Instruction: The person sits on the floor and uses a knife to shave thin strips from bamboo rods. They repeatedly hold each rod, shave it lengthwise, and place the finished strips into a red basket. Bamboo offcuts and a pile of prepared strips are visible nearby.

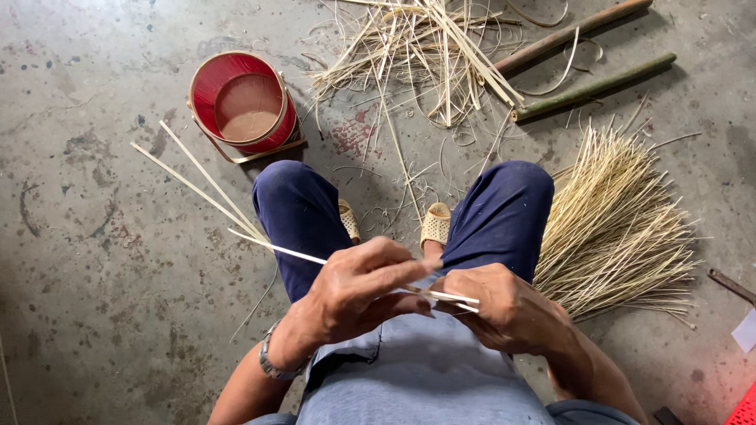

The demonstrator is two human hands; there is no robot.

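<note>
we see a thin pale bamboo strip (315,257) held level above the lap, running from the left of the knees across to the hands. our left hand (358,287) closes around the strip from above, fingers curled and the forefinger stretched along it. our right hand (504,307) pinches the strip's near end, fingers folded tight; the short pale tip pokes out between the two hands. both hands hover over a grey shirt, between knees in dark blue trousers (504,208). a metal watch (269,362) sits on the left wrist.

just past the knees, two woven tan sandals (435,224) rest on a stained concrete floor (94,260). two more long strips (201,185) lie on the floor to the left, slanting toward the left knee. beyond them stands a red bucket (244,102), seen from above. at the top lies a loose tangle of bamboo shavings (417,55), with two bamboo poles (591,88) slanting beside it. to the right of the knee a thick fan-shaped bundle of thin splints (622,228) lies spread out.
</note>
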